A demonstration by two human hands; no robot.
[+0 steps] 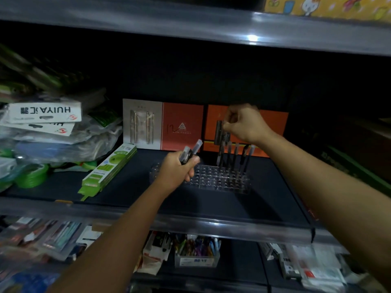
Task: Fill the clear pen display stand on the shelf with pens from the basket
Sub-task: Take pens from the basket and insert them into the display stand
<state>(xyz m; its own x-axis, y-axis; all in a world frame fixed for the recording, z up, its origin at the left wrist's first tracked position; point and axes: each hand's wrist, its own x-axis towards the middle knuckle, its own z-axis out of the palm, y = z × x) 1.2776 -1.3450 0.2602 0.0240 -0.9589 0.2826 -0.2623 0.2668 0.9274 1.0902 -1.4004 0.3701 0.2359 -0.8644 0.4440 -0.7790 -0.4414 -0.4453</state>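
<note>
A clear pen display stand [203, 176] with rows of holes sits on the dark middle shelf. Several dark pens [234, 157] stand upright in its far right holes. My left hand [177, 172] hovers over the stand's left side, closed around a small bundle of pens [190, 152] whose pale caps stick out upward. My right hand [245, 123] is raised above the standing pens, its fingers pinching the top of one dark pen [220, 132] that hangs point down. The basket is not in view.
Orange and white boxes [182, 125] lean against the shelf's back. A green box [110, 170] and piled packets [44, 123] lie at left. The shelf above [211, 24] overhangs closely. Below, a clear tub of coloured pens [196, 250] stands among packets.
</note>
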